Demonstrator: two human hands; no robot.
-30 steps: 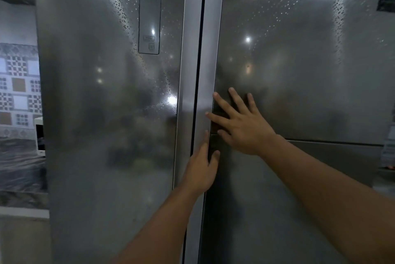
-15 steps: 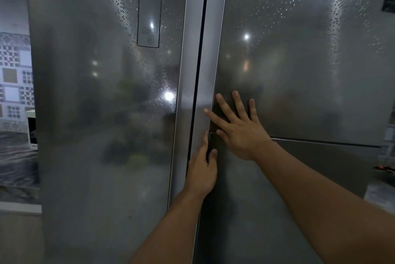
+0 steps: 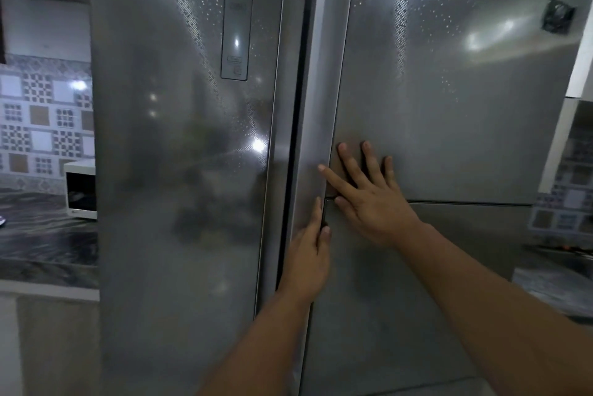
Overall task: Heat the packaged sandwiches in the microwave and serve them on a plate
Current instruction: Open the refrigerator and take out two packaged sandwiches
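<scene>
A tall steel fridge with two doors fills the view. My left hand [image 3: 309,254] grips the inner edge of the right fridge door [image 3: 449,106], with the thumb on the front and the fingers reaching into the dark gap between the doors. My right hand [image 3: 369,196] lies flat with spread fingers on that same door, just above its horizontal seam. The left fridge door [image 3: 179,155] carries a small control panel [image 3: 236,26]. A white microwave [image 3: 80,190] stands on the counter at the left, half hidden by the fridge. No sandwiches or plate are in view.
A dark marbled counter [image 3: 45,241] with a patterned tile wall [image 3: 41,116] behind it runs to the left of the fridge. Magnets and stickers [image 3: 558,15] sit on the right door's upper corner. Another counter [image 3: 552,280] shows at the right edge.
The view has tilted up and pulled back slightly. Both hands stay in the same places on the right door. The dark gap between the doors looks a little wider.
</scene>
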